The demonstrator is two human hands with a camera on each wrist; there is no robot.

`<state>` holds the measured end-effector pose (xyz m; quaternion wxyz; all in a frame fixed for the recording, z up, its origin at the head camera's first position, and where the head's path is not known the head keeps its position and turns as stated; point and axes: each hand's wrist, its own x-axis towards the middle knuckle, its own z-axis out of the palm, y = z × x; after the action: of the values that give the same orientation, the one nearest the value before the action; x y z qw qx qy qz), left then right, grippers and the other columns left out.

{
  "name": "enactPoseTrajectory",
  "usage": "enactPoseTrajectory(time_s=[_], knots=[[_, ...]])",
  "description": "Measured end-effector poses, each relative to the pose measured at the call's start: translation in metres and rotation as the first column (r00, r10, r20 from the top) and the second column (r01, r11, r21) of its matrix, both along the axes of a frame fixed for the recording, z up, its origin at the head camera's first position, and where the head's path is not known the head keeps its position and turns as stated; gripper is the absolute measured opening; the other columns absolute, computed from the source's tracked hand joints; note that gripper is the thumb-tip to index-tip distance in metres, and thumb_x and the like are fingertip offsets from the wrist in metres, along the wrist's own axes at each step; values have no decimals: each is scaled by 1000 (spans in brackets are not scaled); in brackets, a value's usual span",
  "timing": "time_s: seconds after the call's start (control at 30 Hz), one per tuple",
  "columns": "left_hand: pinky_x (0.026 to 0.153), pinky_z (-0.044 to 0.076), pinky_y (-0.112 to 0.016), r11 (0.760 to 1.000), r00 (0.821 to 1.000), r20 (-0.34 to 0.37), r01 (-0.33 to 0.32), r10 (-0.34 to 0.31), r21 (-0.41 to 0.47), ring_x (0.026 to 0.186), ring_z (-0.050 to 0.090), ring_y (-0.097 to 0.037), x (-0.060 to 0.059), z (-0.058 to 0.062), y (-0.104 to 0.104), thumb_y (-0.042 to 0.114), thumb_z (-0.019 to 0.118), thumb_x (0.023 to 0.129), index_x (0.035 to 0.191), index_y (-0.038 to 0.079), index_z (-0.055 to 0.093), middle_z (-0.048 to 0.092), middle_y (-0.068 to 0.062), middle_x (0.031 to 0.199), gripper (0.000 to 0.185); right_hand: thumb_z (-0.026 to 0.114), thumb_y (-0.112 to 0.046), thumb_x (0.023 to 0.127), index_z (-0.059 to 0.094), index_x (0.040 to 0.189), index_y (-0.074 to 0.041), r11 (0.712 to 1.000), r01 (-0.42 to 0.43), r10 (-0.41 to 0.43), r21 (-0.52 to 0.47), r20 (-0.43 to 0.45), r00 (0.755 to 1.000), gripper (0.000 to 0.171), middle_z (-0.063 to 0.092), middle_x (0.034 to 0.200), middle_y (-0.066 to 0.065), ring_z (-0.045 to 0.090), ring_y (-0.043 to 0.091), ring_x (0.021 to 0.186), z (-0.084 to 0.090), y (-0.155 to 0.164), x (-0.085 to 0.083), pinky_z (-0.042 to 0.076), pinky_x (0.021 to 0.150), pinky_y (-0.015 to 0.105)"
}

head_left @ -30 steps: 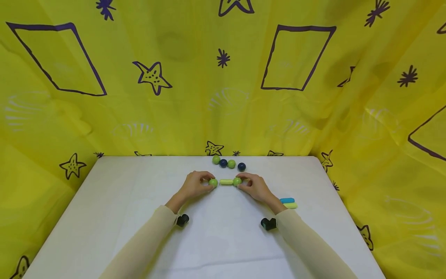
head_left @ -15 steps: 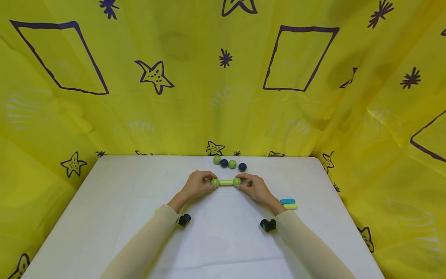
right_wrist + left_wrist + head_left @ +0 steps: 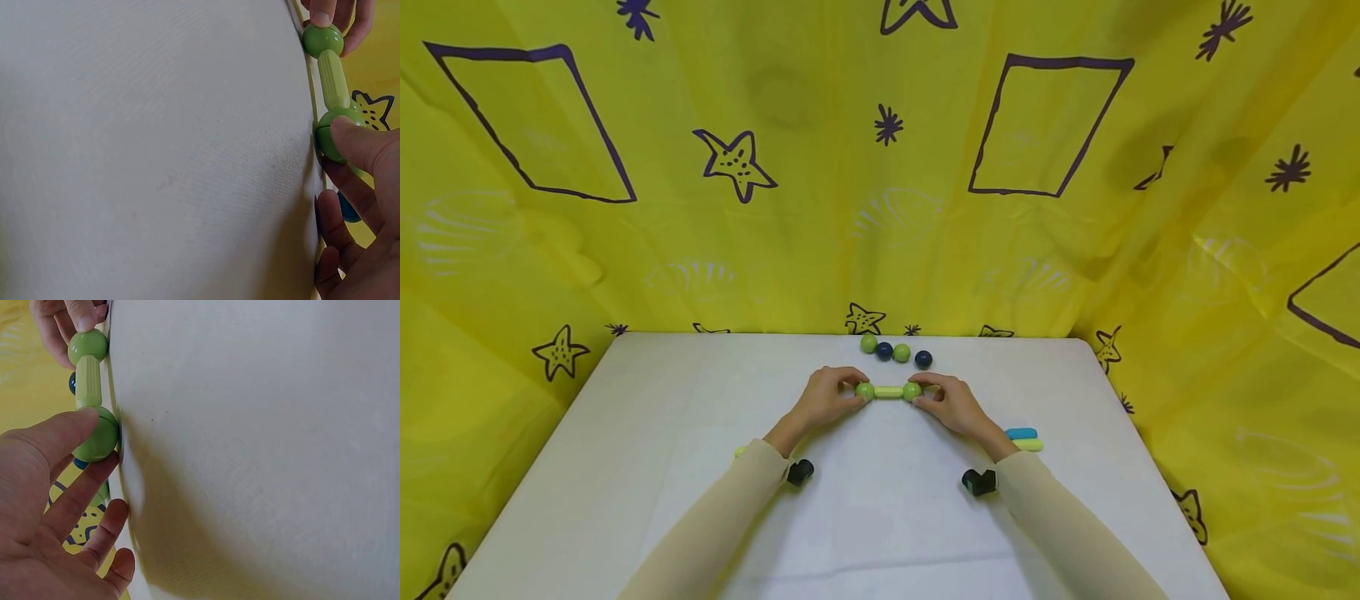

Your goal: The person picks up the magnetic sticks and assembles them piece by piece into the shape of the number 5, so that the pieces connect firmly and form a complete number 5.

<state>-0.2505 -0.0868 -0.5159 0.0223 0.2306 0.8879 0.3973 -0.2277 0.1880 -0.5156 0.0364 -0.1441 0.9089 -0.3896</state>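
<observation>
Both hands are at the middle of the white table (image 3: 625,433), and between them lies a little dumbbell: a pale green rod (image 3: 888,392) with a green ball on each end. The left hand (image 3: 820,400) pinches the left ball (image 3: 865,390) between thumb and fingers, and up close on the left wrist view the thumb sits right on top of it. The right hand (image 3: 951,403) pinches the right ball (image 3: 912,391) the same way, thumb over, fingers curled beneath. The two balls touch the rod's ends, the whole piece running straight across and sitting on the tabletop. Just beyond it, near the far edge, a short row of loose balls (image 3: 896,353) lies, green, dark blue, green, dark blue. Off to the right of the right wrist lie two more sticks, side by side, a blue stick (image 3: 1021,433) and a yellow stick (image 3: 1028,445). A yellow curtain (image 3: 880,208) with stars and squares hangs behind the table.
</observation>
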Motion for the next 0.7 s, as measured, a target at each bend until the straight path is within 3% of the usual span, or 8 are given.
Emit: enactPoseTrajectory(time_s=[0.33, 0.7], knots=[[92, 48, -41, 1000, 1000, -3, -2, 2, -10, 100, 65, -22, -1, 0, -1, 13, 81, 88, 113, 11, 75, 77, -3, 105, 25, 76, -17, 94, 70, 130, -16, 1000, -1, 1, 1, -24, 1000, 36, 69, 113, 2, 51, 14, 70, -3, -2, -3, 41, 63, 26], [95, 49, -48, 998, 999, 5, 44, -44, -40, 103, 65, -30, 5, 9, -21, 24, 81, 90, 134, 13, 63, 75, -9, 113, 48, 76, -16, 94, 70, 130, -14, 1000, -12, 11, -17, -19, 1000, 36, 70, 117, 5, 51, 14, 70, -1, -1, -4, 42, 63, 26]])
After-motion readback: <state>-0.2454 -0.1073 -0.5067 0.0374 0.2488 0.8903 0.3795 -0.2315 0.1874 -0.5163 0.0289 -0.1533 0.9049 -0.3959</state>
